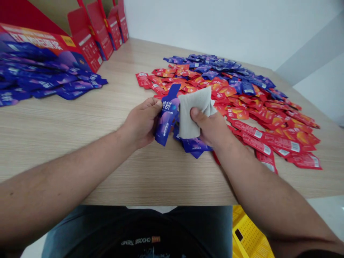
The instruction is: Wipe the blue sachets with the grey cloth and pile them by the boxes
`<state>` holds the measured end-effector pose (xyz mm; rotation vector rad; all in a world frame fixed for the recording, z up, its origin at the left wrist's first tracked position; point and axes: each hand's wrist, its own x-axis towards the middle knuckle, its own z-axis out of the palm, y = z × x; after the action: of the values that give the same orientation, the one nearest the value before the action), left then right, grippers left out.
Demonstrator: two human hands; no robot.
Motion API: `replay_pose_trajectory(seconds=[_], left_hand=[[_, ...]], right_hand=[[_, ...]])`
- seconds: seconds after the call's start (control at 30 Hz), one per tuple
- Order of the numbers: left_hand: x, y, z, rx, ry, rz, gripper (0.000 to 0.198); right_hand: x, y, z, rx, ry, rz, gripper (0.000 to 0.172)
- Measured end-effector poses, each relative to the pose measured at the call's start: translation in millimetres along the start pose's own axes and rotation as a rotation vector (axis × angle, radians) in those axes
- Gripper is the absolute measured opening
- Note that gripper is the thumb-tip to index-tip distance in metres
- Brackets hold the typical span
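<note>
My left hand (pixel 141 123) grips a blue-purple sachet (pixel 167 116) by its side, with the sachet's lower end hanging toward the table. My right hand (pixel 211 129) pinches a folded grey cloth (pixel 192 113) against that sachet's right side. A few more blue sachets (pixel 192 145) lie just under my hands, partly hidden by them. Beyond my right hand spreads a large loose layer of red-orange sachets (pixel 258 114), with blue sachets (pixel 215 68) along its far side.
A heap of blue sachets (pixel 45 79) lies at the far left of the light wood-grain table (pixel 80 150). Red cardboard display boxes (pixel 91 36) stand along the back left. A yellow plastic crate (pixel 248 229) sits on the floor below the table's near edge.
</note>
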<state>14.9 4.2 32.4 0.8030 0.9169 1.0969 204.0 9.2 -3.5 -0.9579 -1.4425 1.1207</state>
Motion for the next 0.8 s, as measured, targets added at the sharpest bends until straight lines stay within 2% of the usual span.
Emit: replay_pose_trajectory(seconds=[0.1, 0.23, 0.33, 0.43, 0.53, 0.6, 0.63, 0.7, 0.77, 0.8], left_hand=[[-2, -8, 0.9, 0.003, -0.086, -0.036, 0.013], [-6, -20, 4.0, 0.016, -0.185, 0.022, 0.017], [-7, -21, 5.5, 0.052, -0.158, 0.031, 0.017], [-6, -19, 4.7, 0.034, -0.105, 0.044, 0.011], [-4, -19, 1.6, 0.018, -0.076, 0.127, 0.020], [-3, -21, -1.4, 0.094, -0.060, 0.194, 0.019], [-2, -21, -2.8, 0.142, -0.047, 0.221, 0.017], [0, -22, -4.8, 0.205, -0.005, 0.242, 0.013], [1, -23, -5.5, 0.208, 0.031, 0.220, 0.013], [2, -22, -5.4, 0.199, 0.035, 0.205, 0.013]], right_hand=[[-9, -5, 13, -0.099, -0.014, -0.090, 0.048], [-13, -13, 20, -0.380, 0.019, -0.271, 0.036], [-13, -16, 20, -0.561, 0.054, -0.341, 0.033], [-13, -19, 17, -0.707, 0.144, -0.353, 0.031], [-11, -20, 14, -0.763, 0.242, -0.349, 0.032], [-12, -20, 14, -0.780, 0.252, -0.348, 0.032], [-12, -21, 14, -0.792, 0.219, -0.350, 0.031], [-14, -23, 16, -0.829, 0.069, -0.362, 0.030], [-15, -25, 17, -0.877, -0.088, -0.390, 0.028], [-16, -27, 16, -0.899, -0.119, -0.400, 0.027]])
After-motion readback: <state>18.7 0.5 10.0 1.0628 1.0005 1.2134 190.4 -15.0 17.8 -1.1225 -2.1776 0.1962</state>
